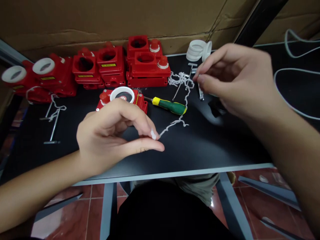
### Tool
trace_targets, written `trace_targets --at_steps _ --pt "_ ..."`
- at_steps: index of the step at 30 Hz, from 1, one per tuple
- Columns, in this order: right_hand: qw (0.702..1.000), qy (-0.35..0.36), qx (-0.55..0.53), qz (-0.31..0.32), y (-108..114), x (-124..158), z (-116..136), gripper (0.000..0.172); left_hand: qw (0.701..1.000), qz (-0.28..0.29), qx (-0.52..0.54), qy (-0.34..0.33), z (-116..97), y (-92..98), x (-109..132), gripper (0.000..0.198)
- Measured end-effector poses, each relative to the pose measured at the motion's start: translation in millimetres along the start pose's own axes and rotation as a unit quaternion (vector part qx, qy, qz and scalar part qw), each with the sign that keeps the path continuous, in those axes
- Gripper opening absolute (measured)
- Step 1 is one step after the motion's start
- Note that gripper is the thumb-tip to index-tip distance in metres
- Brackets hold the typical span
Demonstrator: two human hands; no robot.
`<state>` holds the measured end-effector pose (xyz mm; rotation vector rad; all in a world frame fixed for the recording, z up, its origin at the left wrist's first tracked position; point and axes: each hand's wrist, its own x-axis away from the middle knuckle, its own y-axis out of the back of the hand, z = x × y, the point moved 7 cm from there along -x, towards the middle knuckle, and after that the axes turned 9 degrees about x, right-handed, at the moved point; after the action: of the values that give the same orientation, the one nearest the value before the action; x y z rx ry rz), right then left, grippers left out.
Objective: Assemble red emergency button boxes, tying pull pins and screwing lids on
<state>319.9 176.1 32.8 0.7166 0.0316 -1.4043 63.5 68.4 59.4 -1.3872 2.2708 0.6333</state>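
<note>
My left hand (117,133) is closed in a pinch on one end of a thin white cord (186,98). The cord runs up across the black table to a tangled heap beside several small metal T-shaped rods (177,91). Above the table on the right, the thumb and forefinger of my right hand (232,73) are pinched together near the top of the cord. What sits between them is too small to make out. A green and yellow screwdriver (172,106) lies between my hands. Behind my left hand, partly hidden, is a red box with a white ring (122,94).
Several red boxes (111,65) line the back of the table (200,150), against cardboard. White rings (196,50) are stacked at the back right. More T-shaped rods (54,128) with white cord lie at left. A white cable (287,100) loops at right.
</note>
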Motion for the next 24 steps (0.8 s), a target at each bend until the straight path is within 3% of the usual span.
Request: trace_targets --at_steps 7,16,19,24 --pt "0.975 -0.040 -0.103 0.195 -41 34 30 0.014 0.999 0.008 -0.033 0.027 3 -2.0 4 0.031" --pt "0.905 -0.131 -0.250 0.319 -55 51 41 0.016 0.999 -0.017 0.002 0.042 5 -1.0 5 0.032" --pt "0.918 -0.069 -0.219 0.324 -54 53 49 0.021 0.999 -0.024 -0.016 0.043 4 -1.1 4 0.032" --pt "0.954 0.088 -0.137 0.251 -45 55 66 0.018 0.994 -0.026 -0.037 0.103 9 -3.2 6 0.022"
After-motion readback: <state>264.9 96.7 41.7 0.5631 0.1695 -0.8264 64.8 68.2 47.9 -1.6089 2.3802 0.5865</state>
